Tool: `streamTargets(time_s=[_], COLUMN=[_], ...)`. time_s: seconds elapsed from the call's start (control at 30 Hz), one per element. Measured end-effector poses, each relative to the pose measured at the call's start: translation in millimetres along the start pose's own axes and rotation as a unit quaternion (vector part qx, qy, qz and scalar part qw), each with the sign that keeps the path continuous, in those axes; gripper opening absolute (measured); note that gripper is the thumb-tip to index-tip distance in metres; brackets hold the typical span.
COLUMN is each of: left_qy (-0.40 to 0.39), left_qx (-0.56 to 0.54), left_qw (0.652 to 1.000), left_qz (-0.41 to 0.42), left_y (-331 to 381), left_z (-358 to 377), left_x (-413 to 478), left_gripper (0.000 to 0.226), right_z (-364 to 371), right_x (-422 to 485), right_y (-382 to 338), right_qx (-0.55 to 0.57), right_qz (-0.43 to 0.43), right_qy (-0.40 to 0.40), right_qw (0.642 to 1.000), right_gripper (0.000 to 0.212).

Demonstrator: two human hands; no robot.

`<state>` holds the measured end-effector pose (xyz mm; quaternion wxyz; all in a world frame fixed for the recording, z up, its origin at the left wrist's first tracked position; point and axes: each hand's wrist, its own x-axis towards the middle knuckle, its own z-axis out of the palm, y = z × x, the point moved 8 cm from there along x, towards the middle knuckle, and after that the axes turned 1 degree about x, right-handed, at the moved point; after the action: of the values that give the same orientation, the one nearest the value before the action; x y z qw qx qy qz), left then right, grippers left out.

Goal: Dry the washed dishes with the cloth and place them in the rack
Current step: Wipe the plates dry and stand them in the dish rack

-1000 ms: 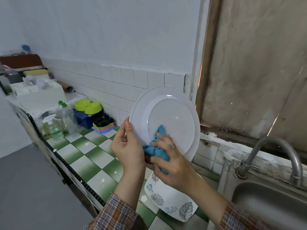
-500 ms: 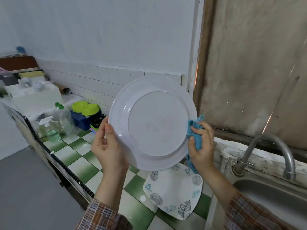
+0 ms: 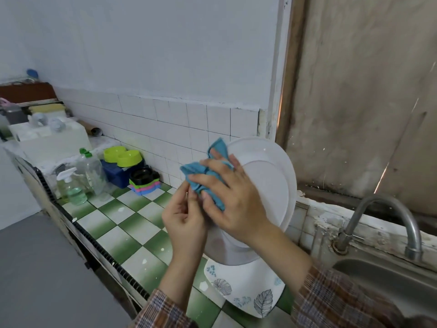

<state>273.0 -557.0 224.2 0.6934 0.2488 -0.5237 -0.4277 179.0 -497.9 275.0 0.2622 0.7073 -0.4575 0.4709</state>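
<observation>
A round white plate (image 3: 267, 185) is held upright and tilted above the green-checked counter (image 3: 132, 223). My left hand (image 3: 186, 221) pinches its near left edge. My right hand (image 3: 236, 202) lies across the plate's face and presses a crumpled blue cloth (image 3: 196, 169) against its upper left part, with the thumb tucked into the cloth. Both hands hide the plate's left side. Below the white plate, a square plate with a leaf pattern (image 3: 246, 290) lies flat on the counter. No rack is in view.
A steel sink (image 3: 378, 280) with a curved tap (image 3: 387, 204) is at the right. At the back left stand a clear bottle (image 3: 92, 171), a spray bottle (image 3: 73, 188), green bowls (image 3: 123, 157) on a blue box, stacked coloured bowls (image 3: 144, 183) and a white box (image 3: 52, 140).
The plate has turned and dropped to the right. My right hand has carried the cloth from the plate's right rim across to its upper left, close to my left hand.
</observation>
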Motion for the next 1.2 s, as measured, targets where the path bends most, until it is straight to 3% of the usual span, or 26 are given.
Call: streamTargets(time_s=[0.07,0.17,0.23,0.33,0.47,0.5,0.57,0.67,0.73,0.8,0.87,0.93,0.97,1.03,1.07,1.2], left_qy=[0.019,0.053,0.076,0.079,0.077,0.086,0.104,0.06,-0.018,-0.095,-0.087,-0.076,-0.079,-0.08,-0.074,-0.062], left_qx=[0.012,0.011,0.008,0.018,0.047,0.053,0.076,0.048,0.01,-0.077,-0.147,-0.156,-0.14,-0.125,-0.123,-0.08], left_qw=[1.0,0.998,0.997,0.996,0.996,0.995,0.979,0.895,0.834,0.813,0.813,0.83,0.845,0.867,0.878,0.918], left_qz=[0.011,0.016,0.015,0.026,0.025,-0.006,-0.161,-0.439,-0.551,-0.57,-0.556,-0.53,-0.51,-0.475,-0.458,-0.384], left_y=[2,4,3,-1,-8,-12,-38,-80,-84,-78,-71,-70,-69,-68,-66,-63], left_z=[-6,-19,-30,-37,-34,-34,-37,-37,-29,-19,-20,-22,-22,-17,-14,1], left_x=[2,5,8,10,4,3,2,-5,-12,-9,-2,5,8,9,7,-3], left_gripper=[0.022,0.018,0.02,0.02,0.02,0.024,0.04,0.053,0.052,0.054,0.052,0.049,0.049,0.051,0.051,0.045], right_z=[-2,-19,-27,-17,-33,-35,-36,-29,-32,-36,-29,-18,-15,-10,-4,34], right_x=[-2,-15,-39,-85,-103,-104,-102,-97,-91,-82,-79,-91,-99,-100,-97,-88], right_y=[12,64,107,147,154,159,165,170,176,180,179,176,179,173,165,111], right_qx=[-0.022,0.027,0.114,0.246,0.213,0.222,0.267,0.419,0.503,0.54,0.529,0.47,0.407,0.291,0.259,0.174], right_qz=[0.041,0.211,0.352,0.545,0.598,0.609,0.614,0.583,0.553,0.54,0.551,0.603,0.631,0.622,0.596,0.533], right_qy=[0.025,0.111,0.191,0.237,0.288,0.296,0.297,0.304,0.282,0.215,0.066,-0.029,-0.04,-0.054,-0.055,-0.119], right_qw=[0.999,0.971,0.909,0.766,0.718,0.702,0.681,0.626,0.601,0.609,0.642,0.644,0.659,0.725,0.758,0.82], right_gripper=[0.034,0.038,0.034,0.022,0.038,0.039,0.034,0.029,0.033,0.034,0.046,0.043,0.032,0.018,0.021,0.038])
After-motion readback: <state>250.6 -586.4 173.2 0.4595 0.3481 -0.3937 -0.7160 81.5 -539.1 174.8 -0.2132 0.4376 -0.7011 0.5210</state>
